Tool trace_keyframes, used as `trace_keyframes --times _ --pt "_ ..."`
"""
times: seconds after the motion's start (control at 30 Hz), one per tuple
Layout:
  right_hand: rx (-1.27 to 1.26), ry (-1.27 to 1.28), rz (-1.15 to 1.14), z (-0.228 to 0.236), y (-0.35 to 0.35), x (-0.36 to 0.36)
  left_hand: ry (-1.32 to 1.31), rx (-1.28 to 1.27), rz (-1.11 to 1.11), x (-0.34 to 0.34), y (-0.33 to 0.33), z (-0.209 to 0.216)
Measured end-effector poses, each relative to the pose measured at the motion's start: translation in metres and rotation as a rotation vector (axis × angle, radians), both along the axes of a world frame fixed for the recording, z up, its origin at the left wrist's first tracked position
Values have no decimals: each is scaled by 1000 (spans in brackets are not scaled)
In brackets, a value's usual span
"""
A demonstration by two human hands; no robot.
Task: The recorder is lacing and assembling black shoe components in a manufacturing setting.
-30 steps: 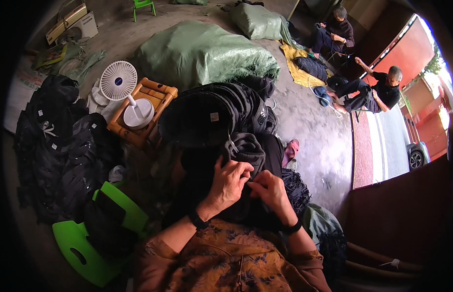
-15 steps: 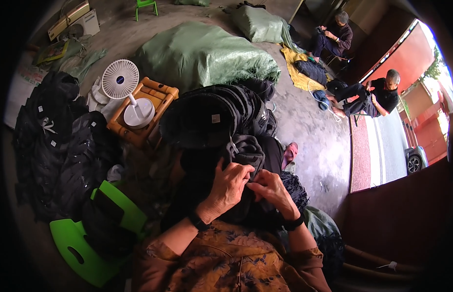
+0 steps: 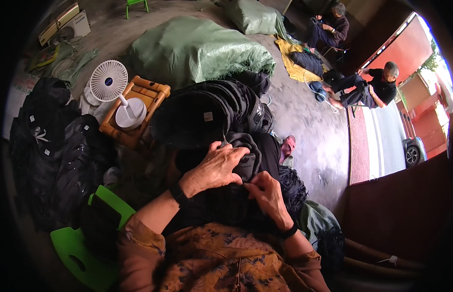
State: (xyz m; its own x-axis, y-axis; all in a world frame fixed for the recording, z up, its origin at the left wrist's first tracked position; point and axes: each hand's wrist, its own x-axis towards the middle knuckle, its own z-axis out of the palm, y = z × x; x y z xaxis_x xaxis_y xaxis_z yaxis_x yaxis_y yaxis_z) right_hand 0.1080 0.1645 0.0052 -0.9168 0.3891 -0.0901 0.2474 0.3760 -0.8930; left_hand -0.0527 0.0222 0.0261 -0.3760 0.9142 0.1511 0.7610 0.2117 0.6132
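Note:
Across my lap lies a dark grey and black fabric article [image 3: 246, 168] with a padded, folded part on top; its exact kind is unclear. My left hand [image 3: 214, 168] grips it from the left, index finger over the top and thumb at the lower edge. At that lower edge, my right hand [image 3: 266, 192] pinches the fabric between thumb and fingers, close to the left thumb. Anything small between the right fingertips is hidden. Just beyond my hands, a stack of black fabric articles [image 3: 187, 119] shows a small pale label inside the nearest one.
Left of the stack, a white fan [image 3: 130, 114] stands on a bamboo stool [image 3: 156, 93]. A black fabric heap [image 3: 56, 146] and a green chair [image 3: 78, 255] lie further left. Green sacks [image 3: 187, 48] are ahead. Two people [image 3: 380, 87] sit handling dark fabric near the doorway.
My left hand has shifted left and opened wider over the fabric, uncovering more of its grey part. My right hand has moved slightly down and still pinches the edge. The view has shifted a little.

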Motion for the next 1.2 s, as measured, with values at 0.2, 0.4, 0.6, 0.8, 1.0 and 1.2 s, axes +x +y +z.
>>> trace_keyframes --times 0.2,0.4,0.6,0.8,1.0,1.2 --pt "456 166 -42 -10 -8 7 -22 -154 -82 -10 10 1" --pt "759 242 -37 -15 -13 5 -96 -175 -106 -10 13 -1" --pt "355 176 -55 -4 -13 5 -257 -96 -119 -16 8 -14" --pt "823 152 113 10 -12 0 -324 -112 -147 -14 9 -5" --pt "277 81 -22 27 4 12 -356 -94 -185 -20 4 -8" --pt "-343 24 32 7 4 15 -328 -94 -174 -16 8 -11"
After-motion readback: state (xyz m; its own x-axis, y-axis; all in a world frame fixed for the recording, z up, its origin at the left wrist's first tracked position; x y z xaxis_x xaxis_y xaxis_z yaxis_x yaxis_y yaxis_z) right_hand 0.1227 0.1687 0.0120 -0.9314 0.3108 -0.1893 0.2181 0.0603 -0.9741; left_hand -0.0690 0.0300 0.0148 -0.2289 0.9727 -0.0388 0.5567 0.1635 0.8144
